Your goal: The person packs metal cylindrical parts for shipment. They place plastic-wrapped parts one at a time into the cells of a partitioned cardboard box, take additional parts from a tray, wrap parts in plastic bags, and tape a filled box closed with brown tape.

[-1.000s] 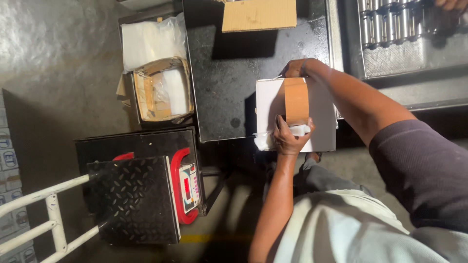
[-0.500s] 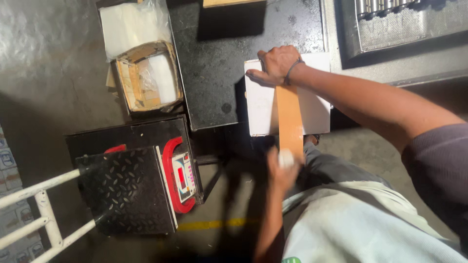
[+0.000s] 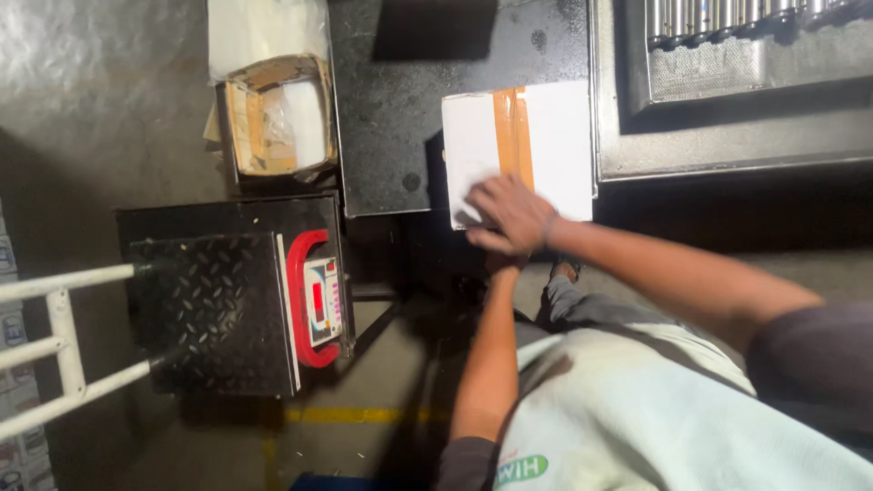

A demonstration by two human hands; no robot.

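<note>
White carton: rectangular, closed, lying flat on the dark tabletop at its near edge, its right side close against the grey metal tray. A strip of brown packing tape runs straight across the middle of the top face, from the far edge toward the near edge, lying flat on the carton; the top face on either side of it is plain white. The near end of the tape and the near-left part of the top face are hidden under a flat hand, so how the strip ends there cannot be told.
</note>
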